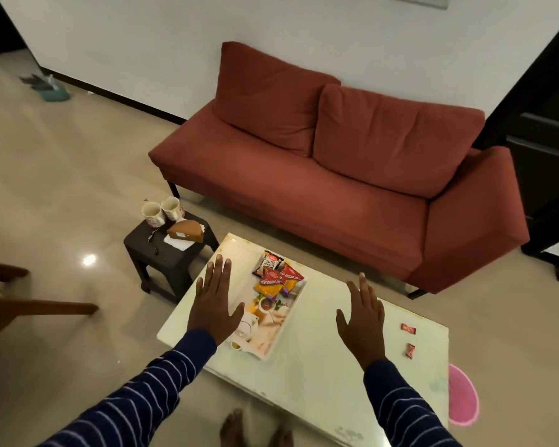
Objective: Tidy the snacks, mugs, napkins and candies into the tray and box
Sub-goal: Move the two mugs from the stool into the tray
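A white printed tray (296, 306) lies on the white coffee table (320, 366). Three snack packets (276, 274) rest at its far end. My left hand (215, 301) hovers flat and open over the tray's left side, holding nothing. My right hand (363, 321) is held open above the table, right of the tray. Two red candies (408, 329) (409, 350) lie near the table's right edge. On the dark stool (162, 253) to the left stand two white mugs (152, 213) (171, 208), a brown box (186, 232) and white napkins (175, 242) under it.
A red sofa (336, 175) stands behind the table. A wooden chair (20, 304) is at the left edge. A pink object (462, 395) lies on the floor past the table's right end. My bare feet (255, 430) show below the table's near edge.
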Tool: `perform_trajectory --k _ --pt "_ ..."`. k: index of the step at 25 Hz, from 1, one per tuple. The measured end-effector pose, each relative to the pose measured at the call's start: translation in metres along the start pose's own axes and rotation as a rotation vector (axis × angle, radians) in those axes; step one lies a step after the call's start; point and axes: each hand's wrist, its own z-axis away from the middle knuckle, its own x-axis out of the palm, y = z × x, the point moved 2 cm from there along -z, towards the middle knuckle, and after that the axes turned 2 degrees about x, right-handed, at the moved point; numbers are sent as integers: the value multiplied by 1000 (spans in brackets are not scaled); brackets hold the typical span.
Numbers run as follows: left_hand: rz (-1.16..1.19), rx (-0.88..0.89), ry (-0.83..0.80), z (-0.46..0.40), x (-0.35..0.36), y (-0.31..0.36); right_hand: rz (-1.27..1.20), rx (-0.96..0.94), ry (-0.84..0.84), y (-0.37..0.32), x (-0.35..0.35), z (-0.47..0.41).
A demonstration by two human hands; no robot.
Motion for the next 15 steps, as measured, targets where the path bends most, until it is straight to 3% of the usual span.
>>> perform_trajectory --k 7,15 --pt "-80 5 26 -17 -17 -12 25 -131 59 -37 9 -45" --pt "-155 -38 -12 -50 -58 -64 -5 -288 -54 -114 29 -86"
